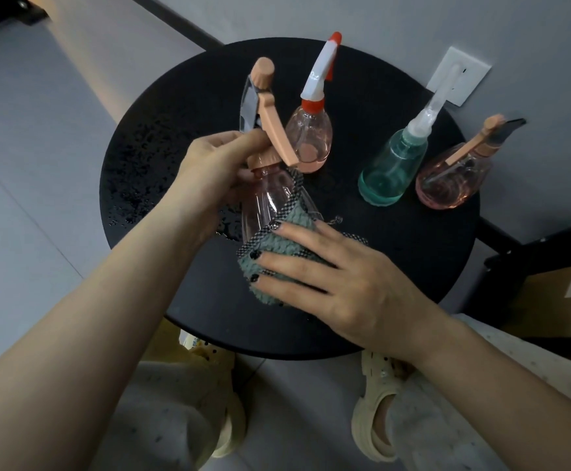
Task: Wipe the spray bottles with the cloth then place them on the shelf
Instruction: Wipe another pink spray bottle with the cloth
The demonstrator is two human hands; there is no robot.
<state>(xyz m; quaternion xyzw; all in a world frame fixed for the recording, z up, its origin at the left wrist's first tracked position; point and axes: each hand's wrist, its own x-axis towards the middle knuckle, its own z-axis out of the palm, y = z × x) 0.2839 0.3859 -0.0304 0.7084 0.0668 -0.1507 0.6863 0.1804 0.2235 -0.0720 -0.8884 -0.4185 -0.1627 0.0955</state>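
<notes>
Wiping is the step in hand. The left hand [209, 164] grips the pink spray bottle [267, 198] at its neck, fingers curled just under the peach trigger head [267, 107], and holds it above the black round tabletop [413, 266]. The long axis of the bottle is tilted, with the head up and away from the person and the base down toward the right hand [338, 280]. This hand presses the green cloth [277, 263] against the lower body with straight fingers; whether the thumb wraps behind the bottle is hidden, so probably it only presses. The right hand is the nearer one to the base, so the stroke likely runs along the axis toward the neck. Three other bottles stand behind: a red-capped bottle [309, 141], a teal bottle [392, 171] and a second pink bottle [453, 181]. No shelf is in view.
</notes>
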